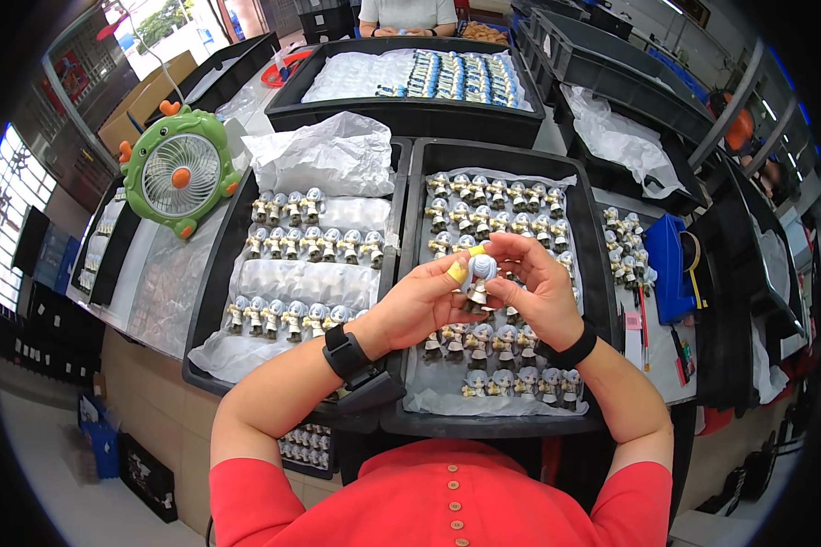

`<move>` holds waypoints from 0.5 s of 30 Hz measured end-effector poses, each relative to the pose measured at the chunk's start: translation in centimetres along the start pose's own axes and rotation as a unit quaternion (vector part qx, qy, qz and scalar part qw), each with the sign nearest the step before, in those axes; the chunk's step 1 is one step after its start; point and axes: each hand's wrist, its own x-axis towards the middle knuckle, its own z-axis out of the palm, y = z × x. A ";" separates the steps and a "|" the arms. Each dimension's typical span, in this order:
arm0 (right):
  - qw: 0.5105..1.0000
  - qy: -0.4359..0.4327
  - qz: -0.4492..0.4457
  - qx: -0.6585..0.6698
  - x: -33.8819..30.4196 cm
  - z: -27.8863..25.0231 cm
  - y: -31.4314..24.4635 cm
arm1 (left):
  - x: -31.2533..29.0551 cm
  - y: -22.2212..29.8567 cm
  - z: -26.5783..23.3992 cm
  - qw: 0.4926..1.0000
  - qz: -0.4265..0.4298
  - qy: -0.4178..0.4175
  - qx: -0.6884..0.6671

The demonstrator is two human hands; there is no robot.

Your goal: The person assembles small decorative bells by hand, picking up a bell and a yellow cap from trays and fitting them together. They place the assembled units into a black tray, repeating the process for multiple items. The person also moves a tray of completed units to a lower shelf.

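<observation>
A small figurine (480, 276) with pale grey-blue hair and a white outfit is held up between both my hands over the right tray. My left hand (426, 294), with yellow finger covers on it, pinches the figurine from the left. My right hand (543, 287) closes on it from the right, fingers curled round the head and side. Beneath them, the right black tray (602, 301) bears several rows of like figurines on white sheeting. Next to it, the left black tray (212, 305) has several figurines in rows, with crumpled white sheeting (319, 157) at its far end.
A green fan (181, 171) stands at the left. Beyond the trays is another black tray (410, 123) of blue-and-white figurines, with a person (408, 14) behind it. At the right lie loose figurines (626, 246), a blue bin (668, 269), a roll of tape (691, 251) and thin tools (644, 328).
</observation>
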 end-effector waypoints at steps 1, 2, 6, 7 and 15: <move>1.000 0.000 0.001 0.000 0.0 0.0 0.0 | 0.0 -0.1 -0.1 1.000 0.003 -0.001 -0.005; 1.000 0.000 0.003 0.000 0.0 0.0 0.0 | 0.1 -0.1 -0.1 1.000 0.004 -0.002 -0.003; 0.999 -0.010 -0.021 -0.023 0.1 0.0 0.1 | 0.2 -0.2 -0.3 1.000 0.008 -0.004 0.005; 1.000 -0.010 -0.012 -0.007 0.1 0.0 0.1 | 0.1 -0.2 -0.4 1.000 0.009 -0.005 0.007; 1.000 -0.013 0.016 -0.012 0.2 0.0 -0.1 | 0.1 0.0 -0.2 1.000 0.017 0.011 -0.017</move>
